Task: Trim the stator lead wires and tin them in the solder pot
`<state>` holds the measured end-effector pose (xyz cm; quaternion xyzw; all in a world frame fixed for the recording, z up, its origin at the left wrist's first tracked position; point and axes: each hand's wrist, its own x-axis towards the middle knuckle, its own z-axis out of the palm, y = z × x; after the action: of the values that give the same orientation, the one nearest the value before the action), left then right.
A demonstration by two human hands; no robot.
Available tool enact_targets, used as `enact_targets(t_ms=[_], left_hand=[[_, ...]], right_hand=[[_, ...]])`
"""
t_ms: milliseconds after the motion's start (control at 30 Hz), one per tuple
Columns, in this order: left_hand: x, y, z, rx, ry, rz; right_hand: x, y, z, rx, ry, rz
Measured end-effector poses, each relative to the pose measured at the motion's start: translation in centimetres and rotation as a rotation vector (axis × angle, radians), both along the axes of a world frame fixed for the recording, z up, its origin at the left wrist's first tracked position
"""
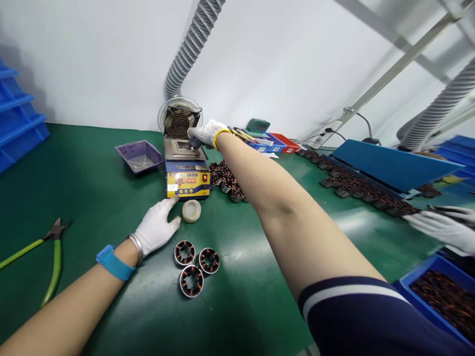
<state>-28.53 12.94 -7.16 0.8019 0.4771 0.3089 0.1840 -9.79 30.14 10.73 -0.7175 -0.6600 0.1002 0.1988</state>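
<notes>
My right hand (pixel 206 133), in a white glove with a yellow cuff, is over the top of the blue and yellow solder pot (pixel 188 180). Its fingers are closed at the edge of the metal basin (pixel 184 147); what they hold, if anything, I cannot make out. In a white glove too, my left hand (pixel 157 225) rests on the green table with thumb and forefinger apart. Just right of its fingertips stands a small round whitish container (pixel 192 211). Three ring-shaped stators with copper windings, one of them the front stator (pixel 191 281), lie below it.
More stators (pixel 223 177) crowd beside the pot. A purple tray (pixel 139 157) and green-handled cutters (pixel 55 237) lie to the left. Behind the pot is a round fan hood (pixel 180 121). A co-worker's gloved hand (pixel 443 227) is at the right, above a blue bin (pixel 419 277) of copper parts.
</notes>
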Motion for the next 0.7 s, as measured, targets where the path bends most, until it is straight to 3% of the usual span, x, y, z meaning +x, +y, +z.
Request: enact_targets(t_ms=[133,267,533,700], left_hand=[[0.1,0.0,0.2,-0.001,-0.007,-0.002],[0.2,0.1,0.1,0.006,-0.013,0.005],[0.0,0.1,-0.1,0.014,-0.033,0.014],[-0.1,0.1,0.2,0.002,-0.04,0.01]], right_hand=[[0.7,0.1,0.9,0.017,0.065,0.009],[0.3,-0.4,1.7,0.136,0.018,0.024],[-2.0,-0.8,-0.7,0.226,-0.125,0.113],[0.2,-2.9,1.2,0.245,0.076,0.085]])
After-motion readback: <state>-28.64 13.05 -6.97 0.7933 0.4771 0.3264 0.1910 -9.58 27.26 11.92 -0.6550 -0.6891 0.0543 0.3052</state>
